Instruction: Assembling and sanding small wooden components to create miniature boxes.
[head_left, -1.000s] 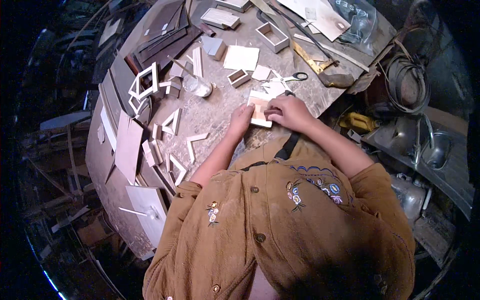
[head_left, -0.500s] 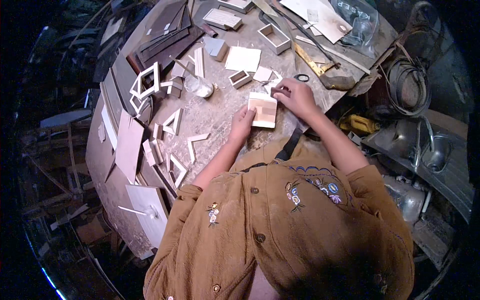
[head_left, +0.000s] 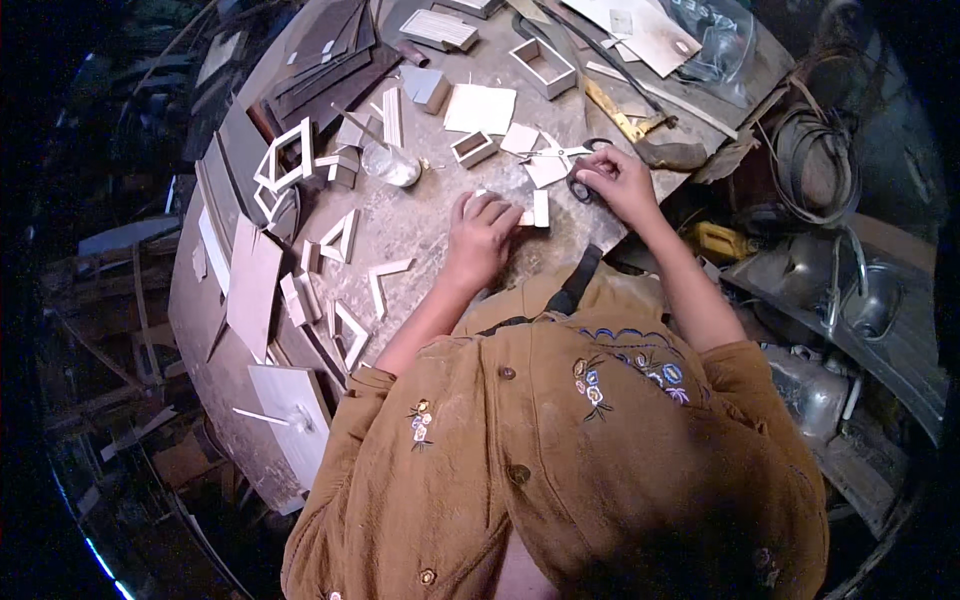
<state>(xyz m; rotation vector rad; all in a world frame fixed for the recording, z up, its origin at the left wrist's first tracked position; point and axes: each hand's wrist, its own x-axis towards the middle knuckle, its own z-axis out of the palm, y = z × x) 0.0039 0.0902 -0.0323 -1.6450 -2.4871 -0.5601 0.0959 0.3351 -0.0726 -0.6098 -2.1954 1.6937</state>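
My left hand [head_left: 478, 238] is wrapped over a small pale wooden box [head_left: 541, 208] on the table. Most of that box is hidden under the palm and fingers; one pale end shows beside the fingertips. To its right, my right hand [head_left: 618, 183] has its fingers closed at the lower black loop of a pair of scissors [head_left: 562, 153]. The blades are spread and point left over small pale squares [head_left: 546, 172]. Just beyond my left hand sits a little open wooden box [head_left: 474, 149].
A plastic cup of white paste [head_left: 392, 167] with a stick stands left of centre. Wooden frames [head_left: 341, 237] and boards [head_left: 252, 290] lie along the left. A larger open box [head_left: 543, 68], a yellow-handled saw [head_left: 612, 108] and a plastic bag [head_left: 722, 45] are at the far side.
The box held upright in view has been lowered to the table under my left hand. My right hand has moved right, away from it, and the scissors now show spread.
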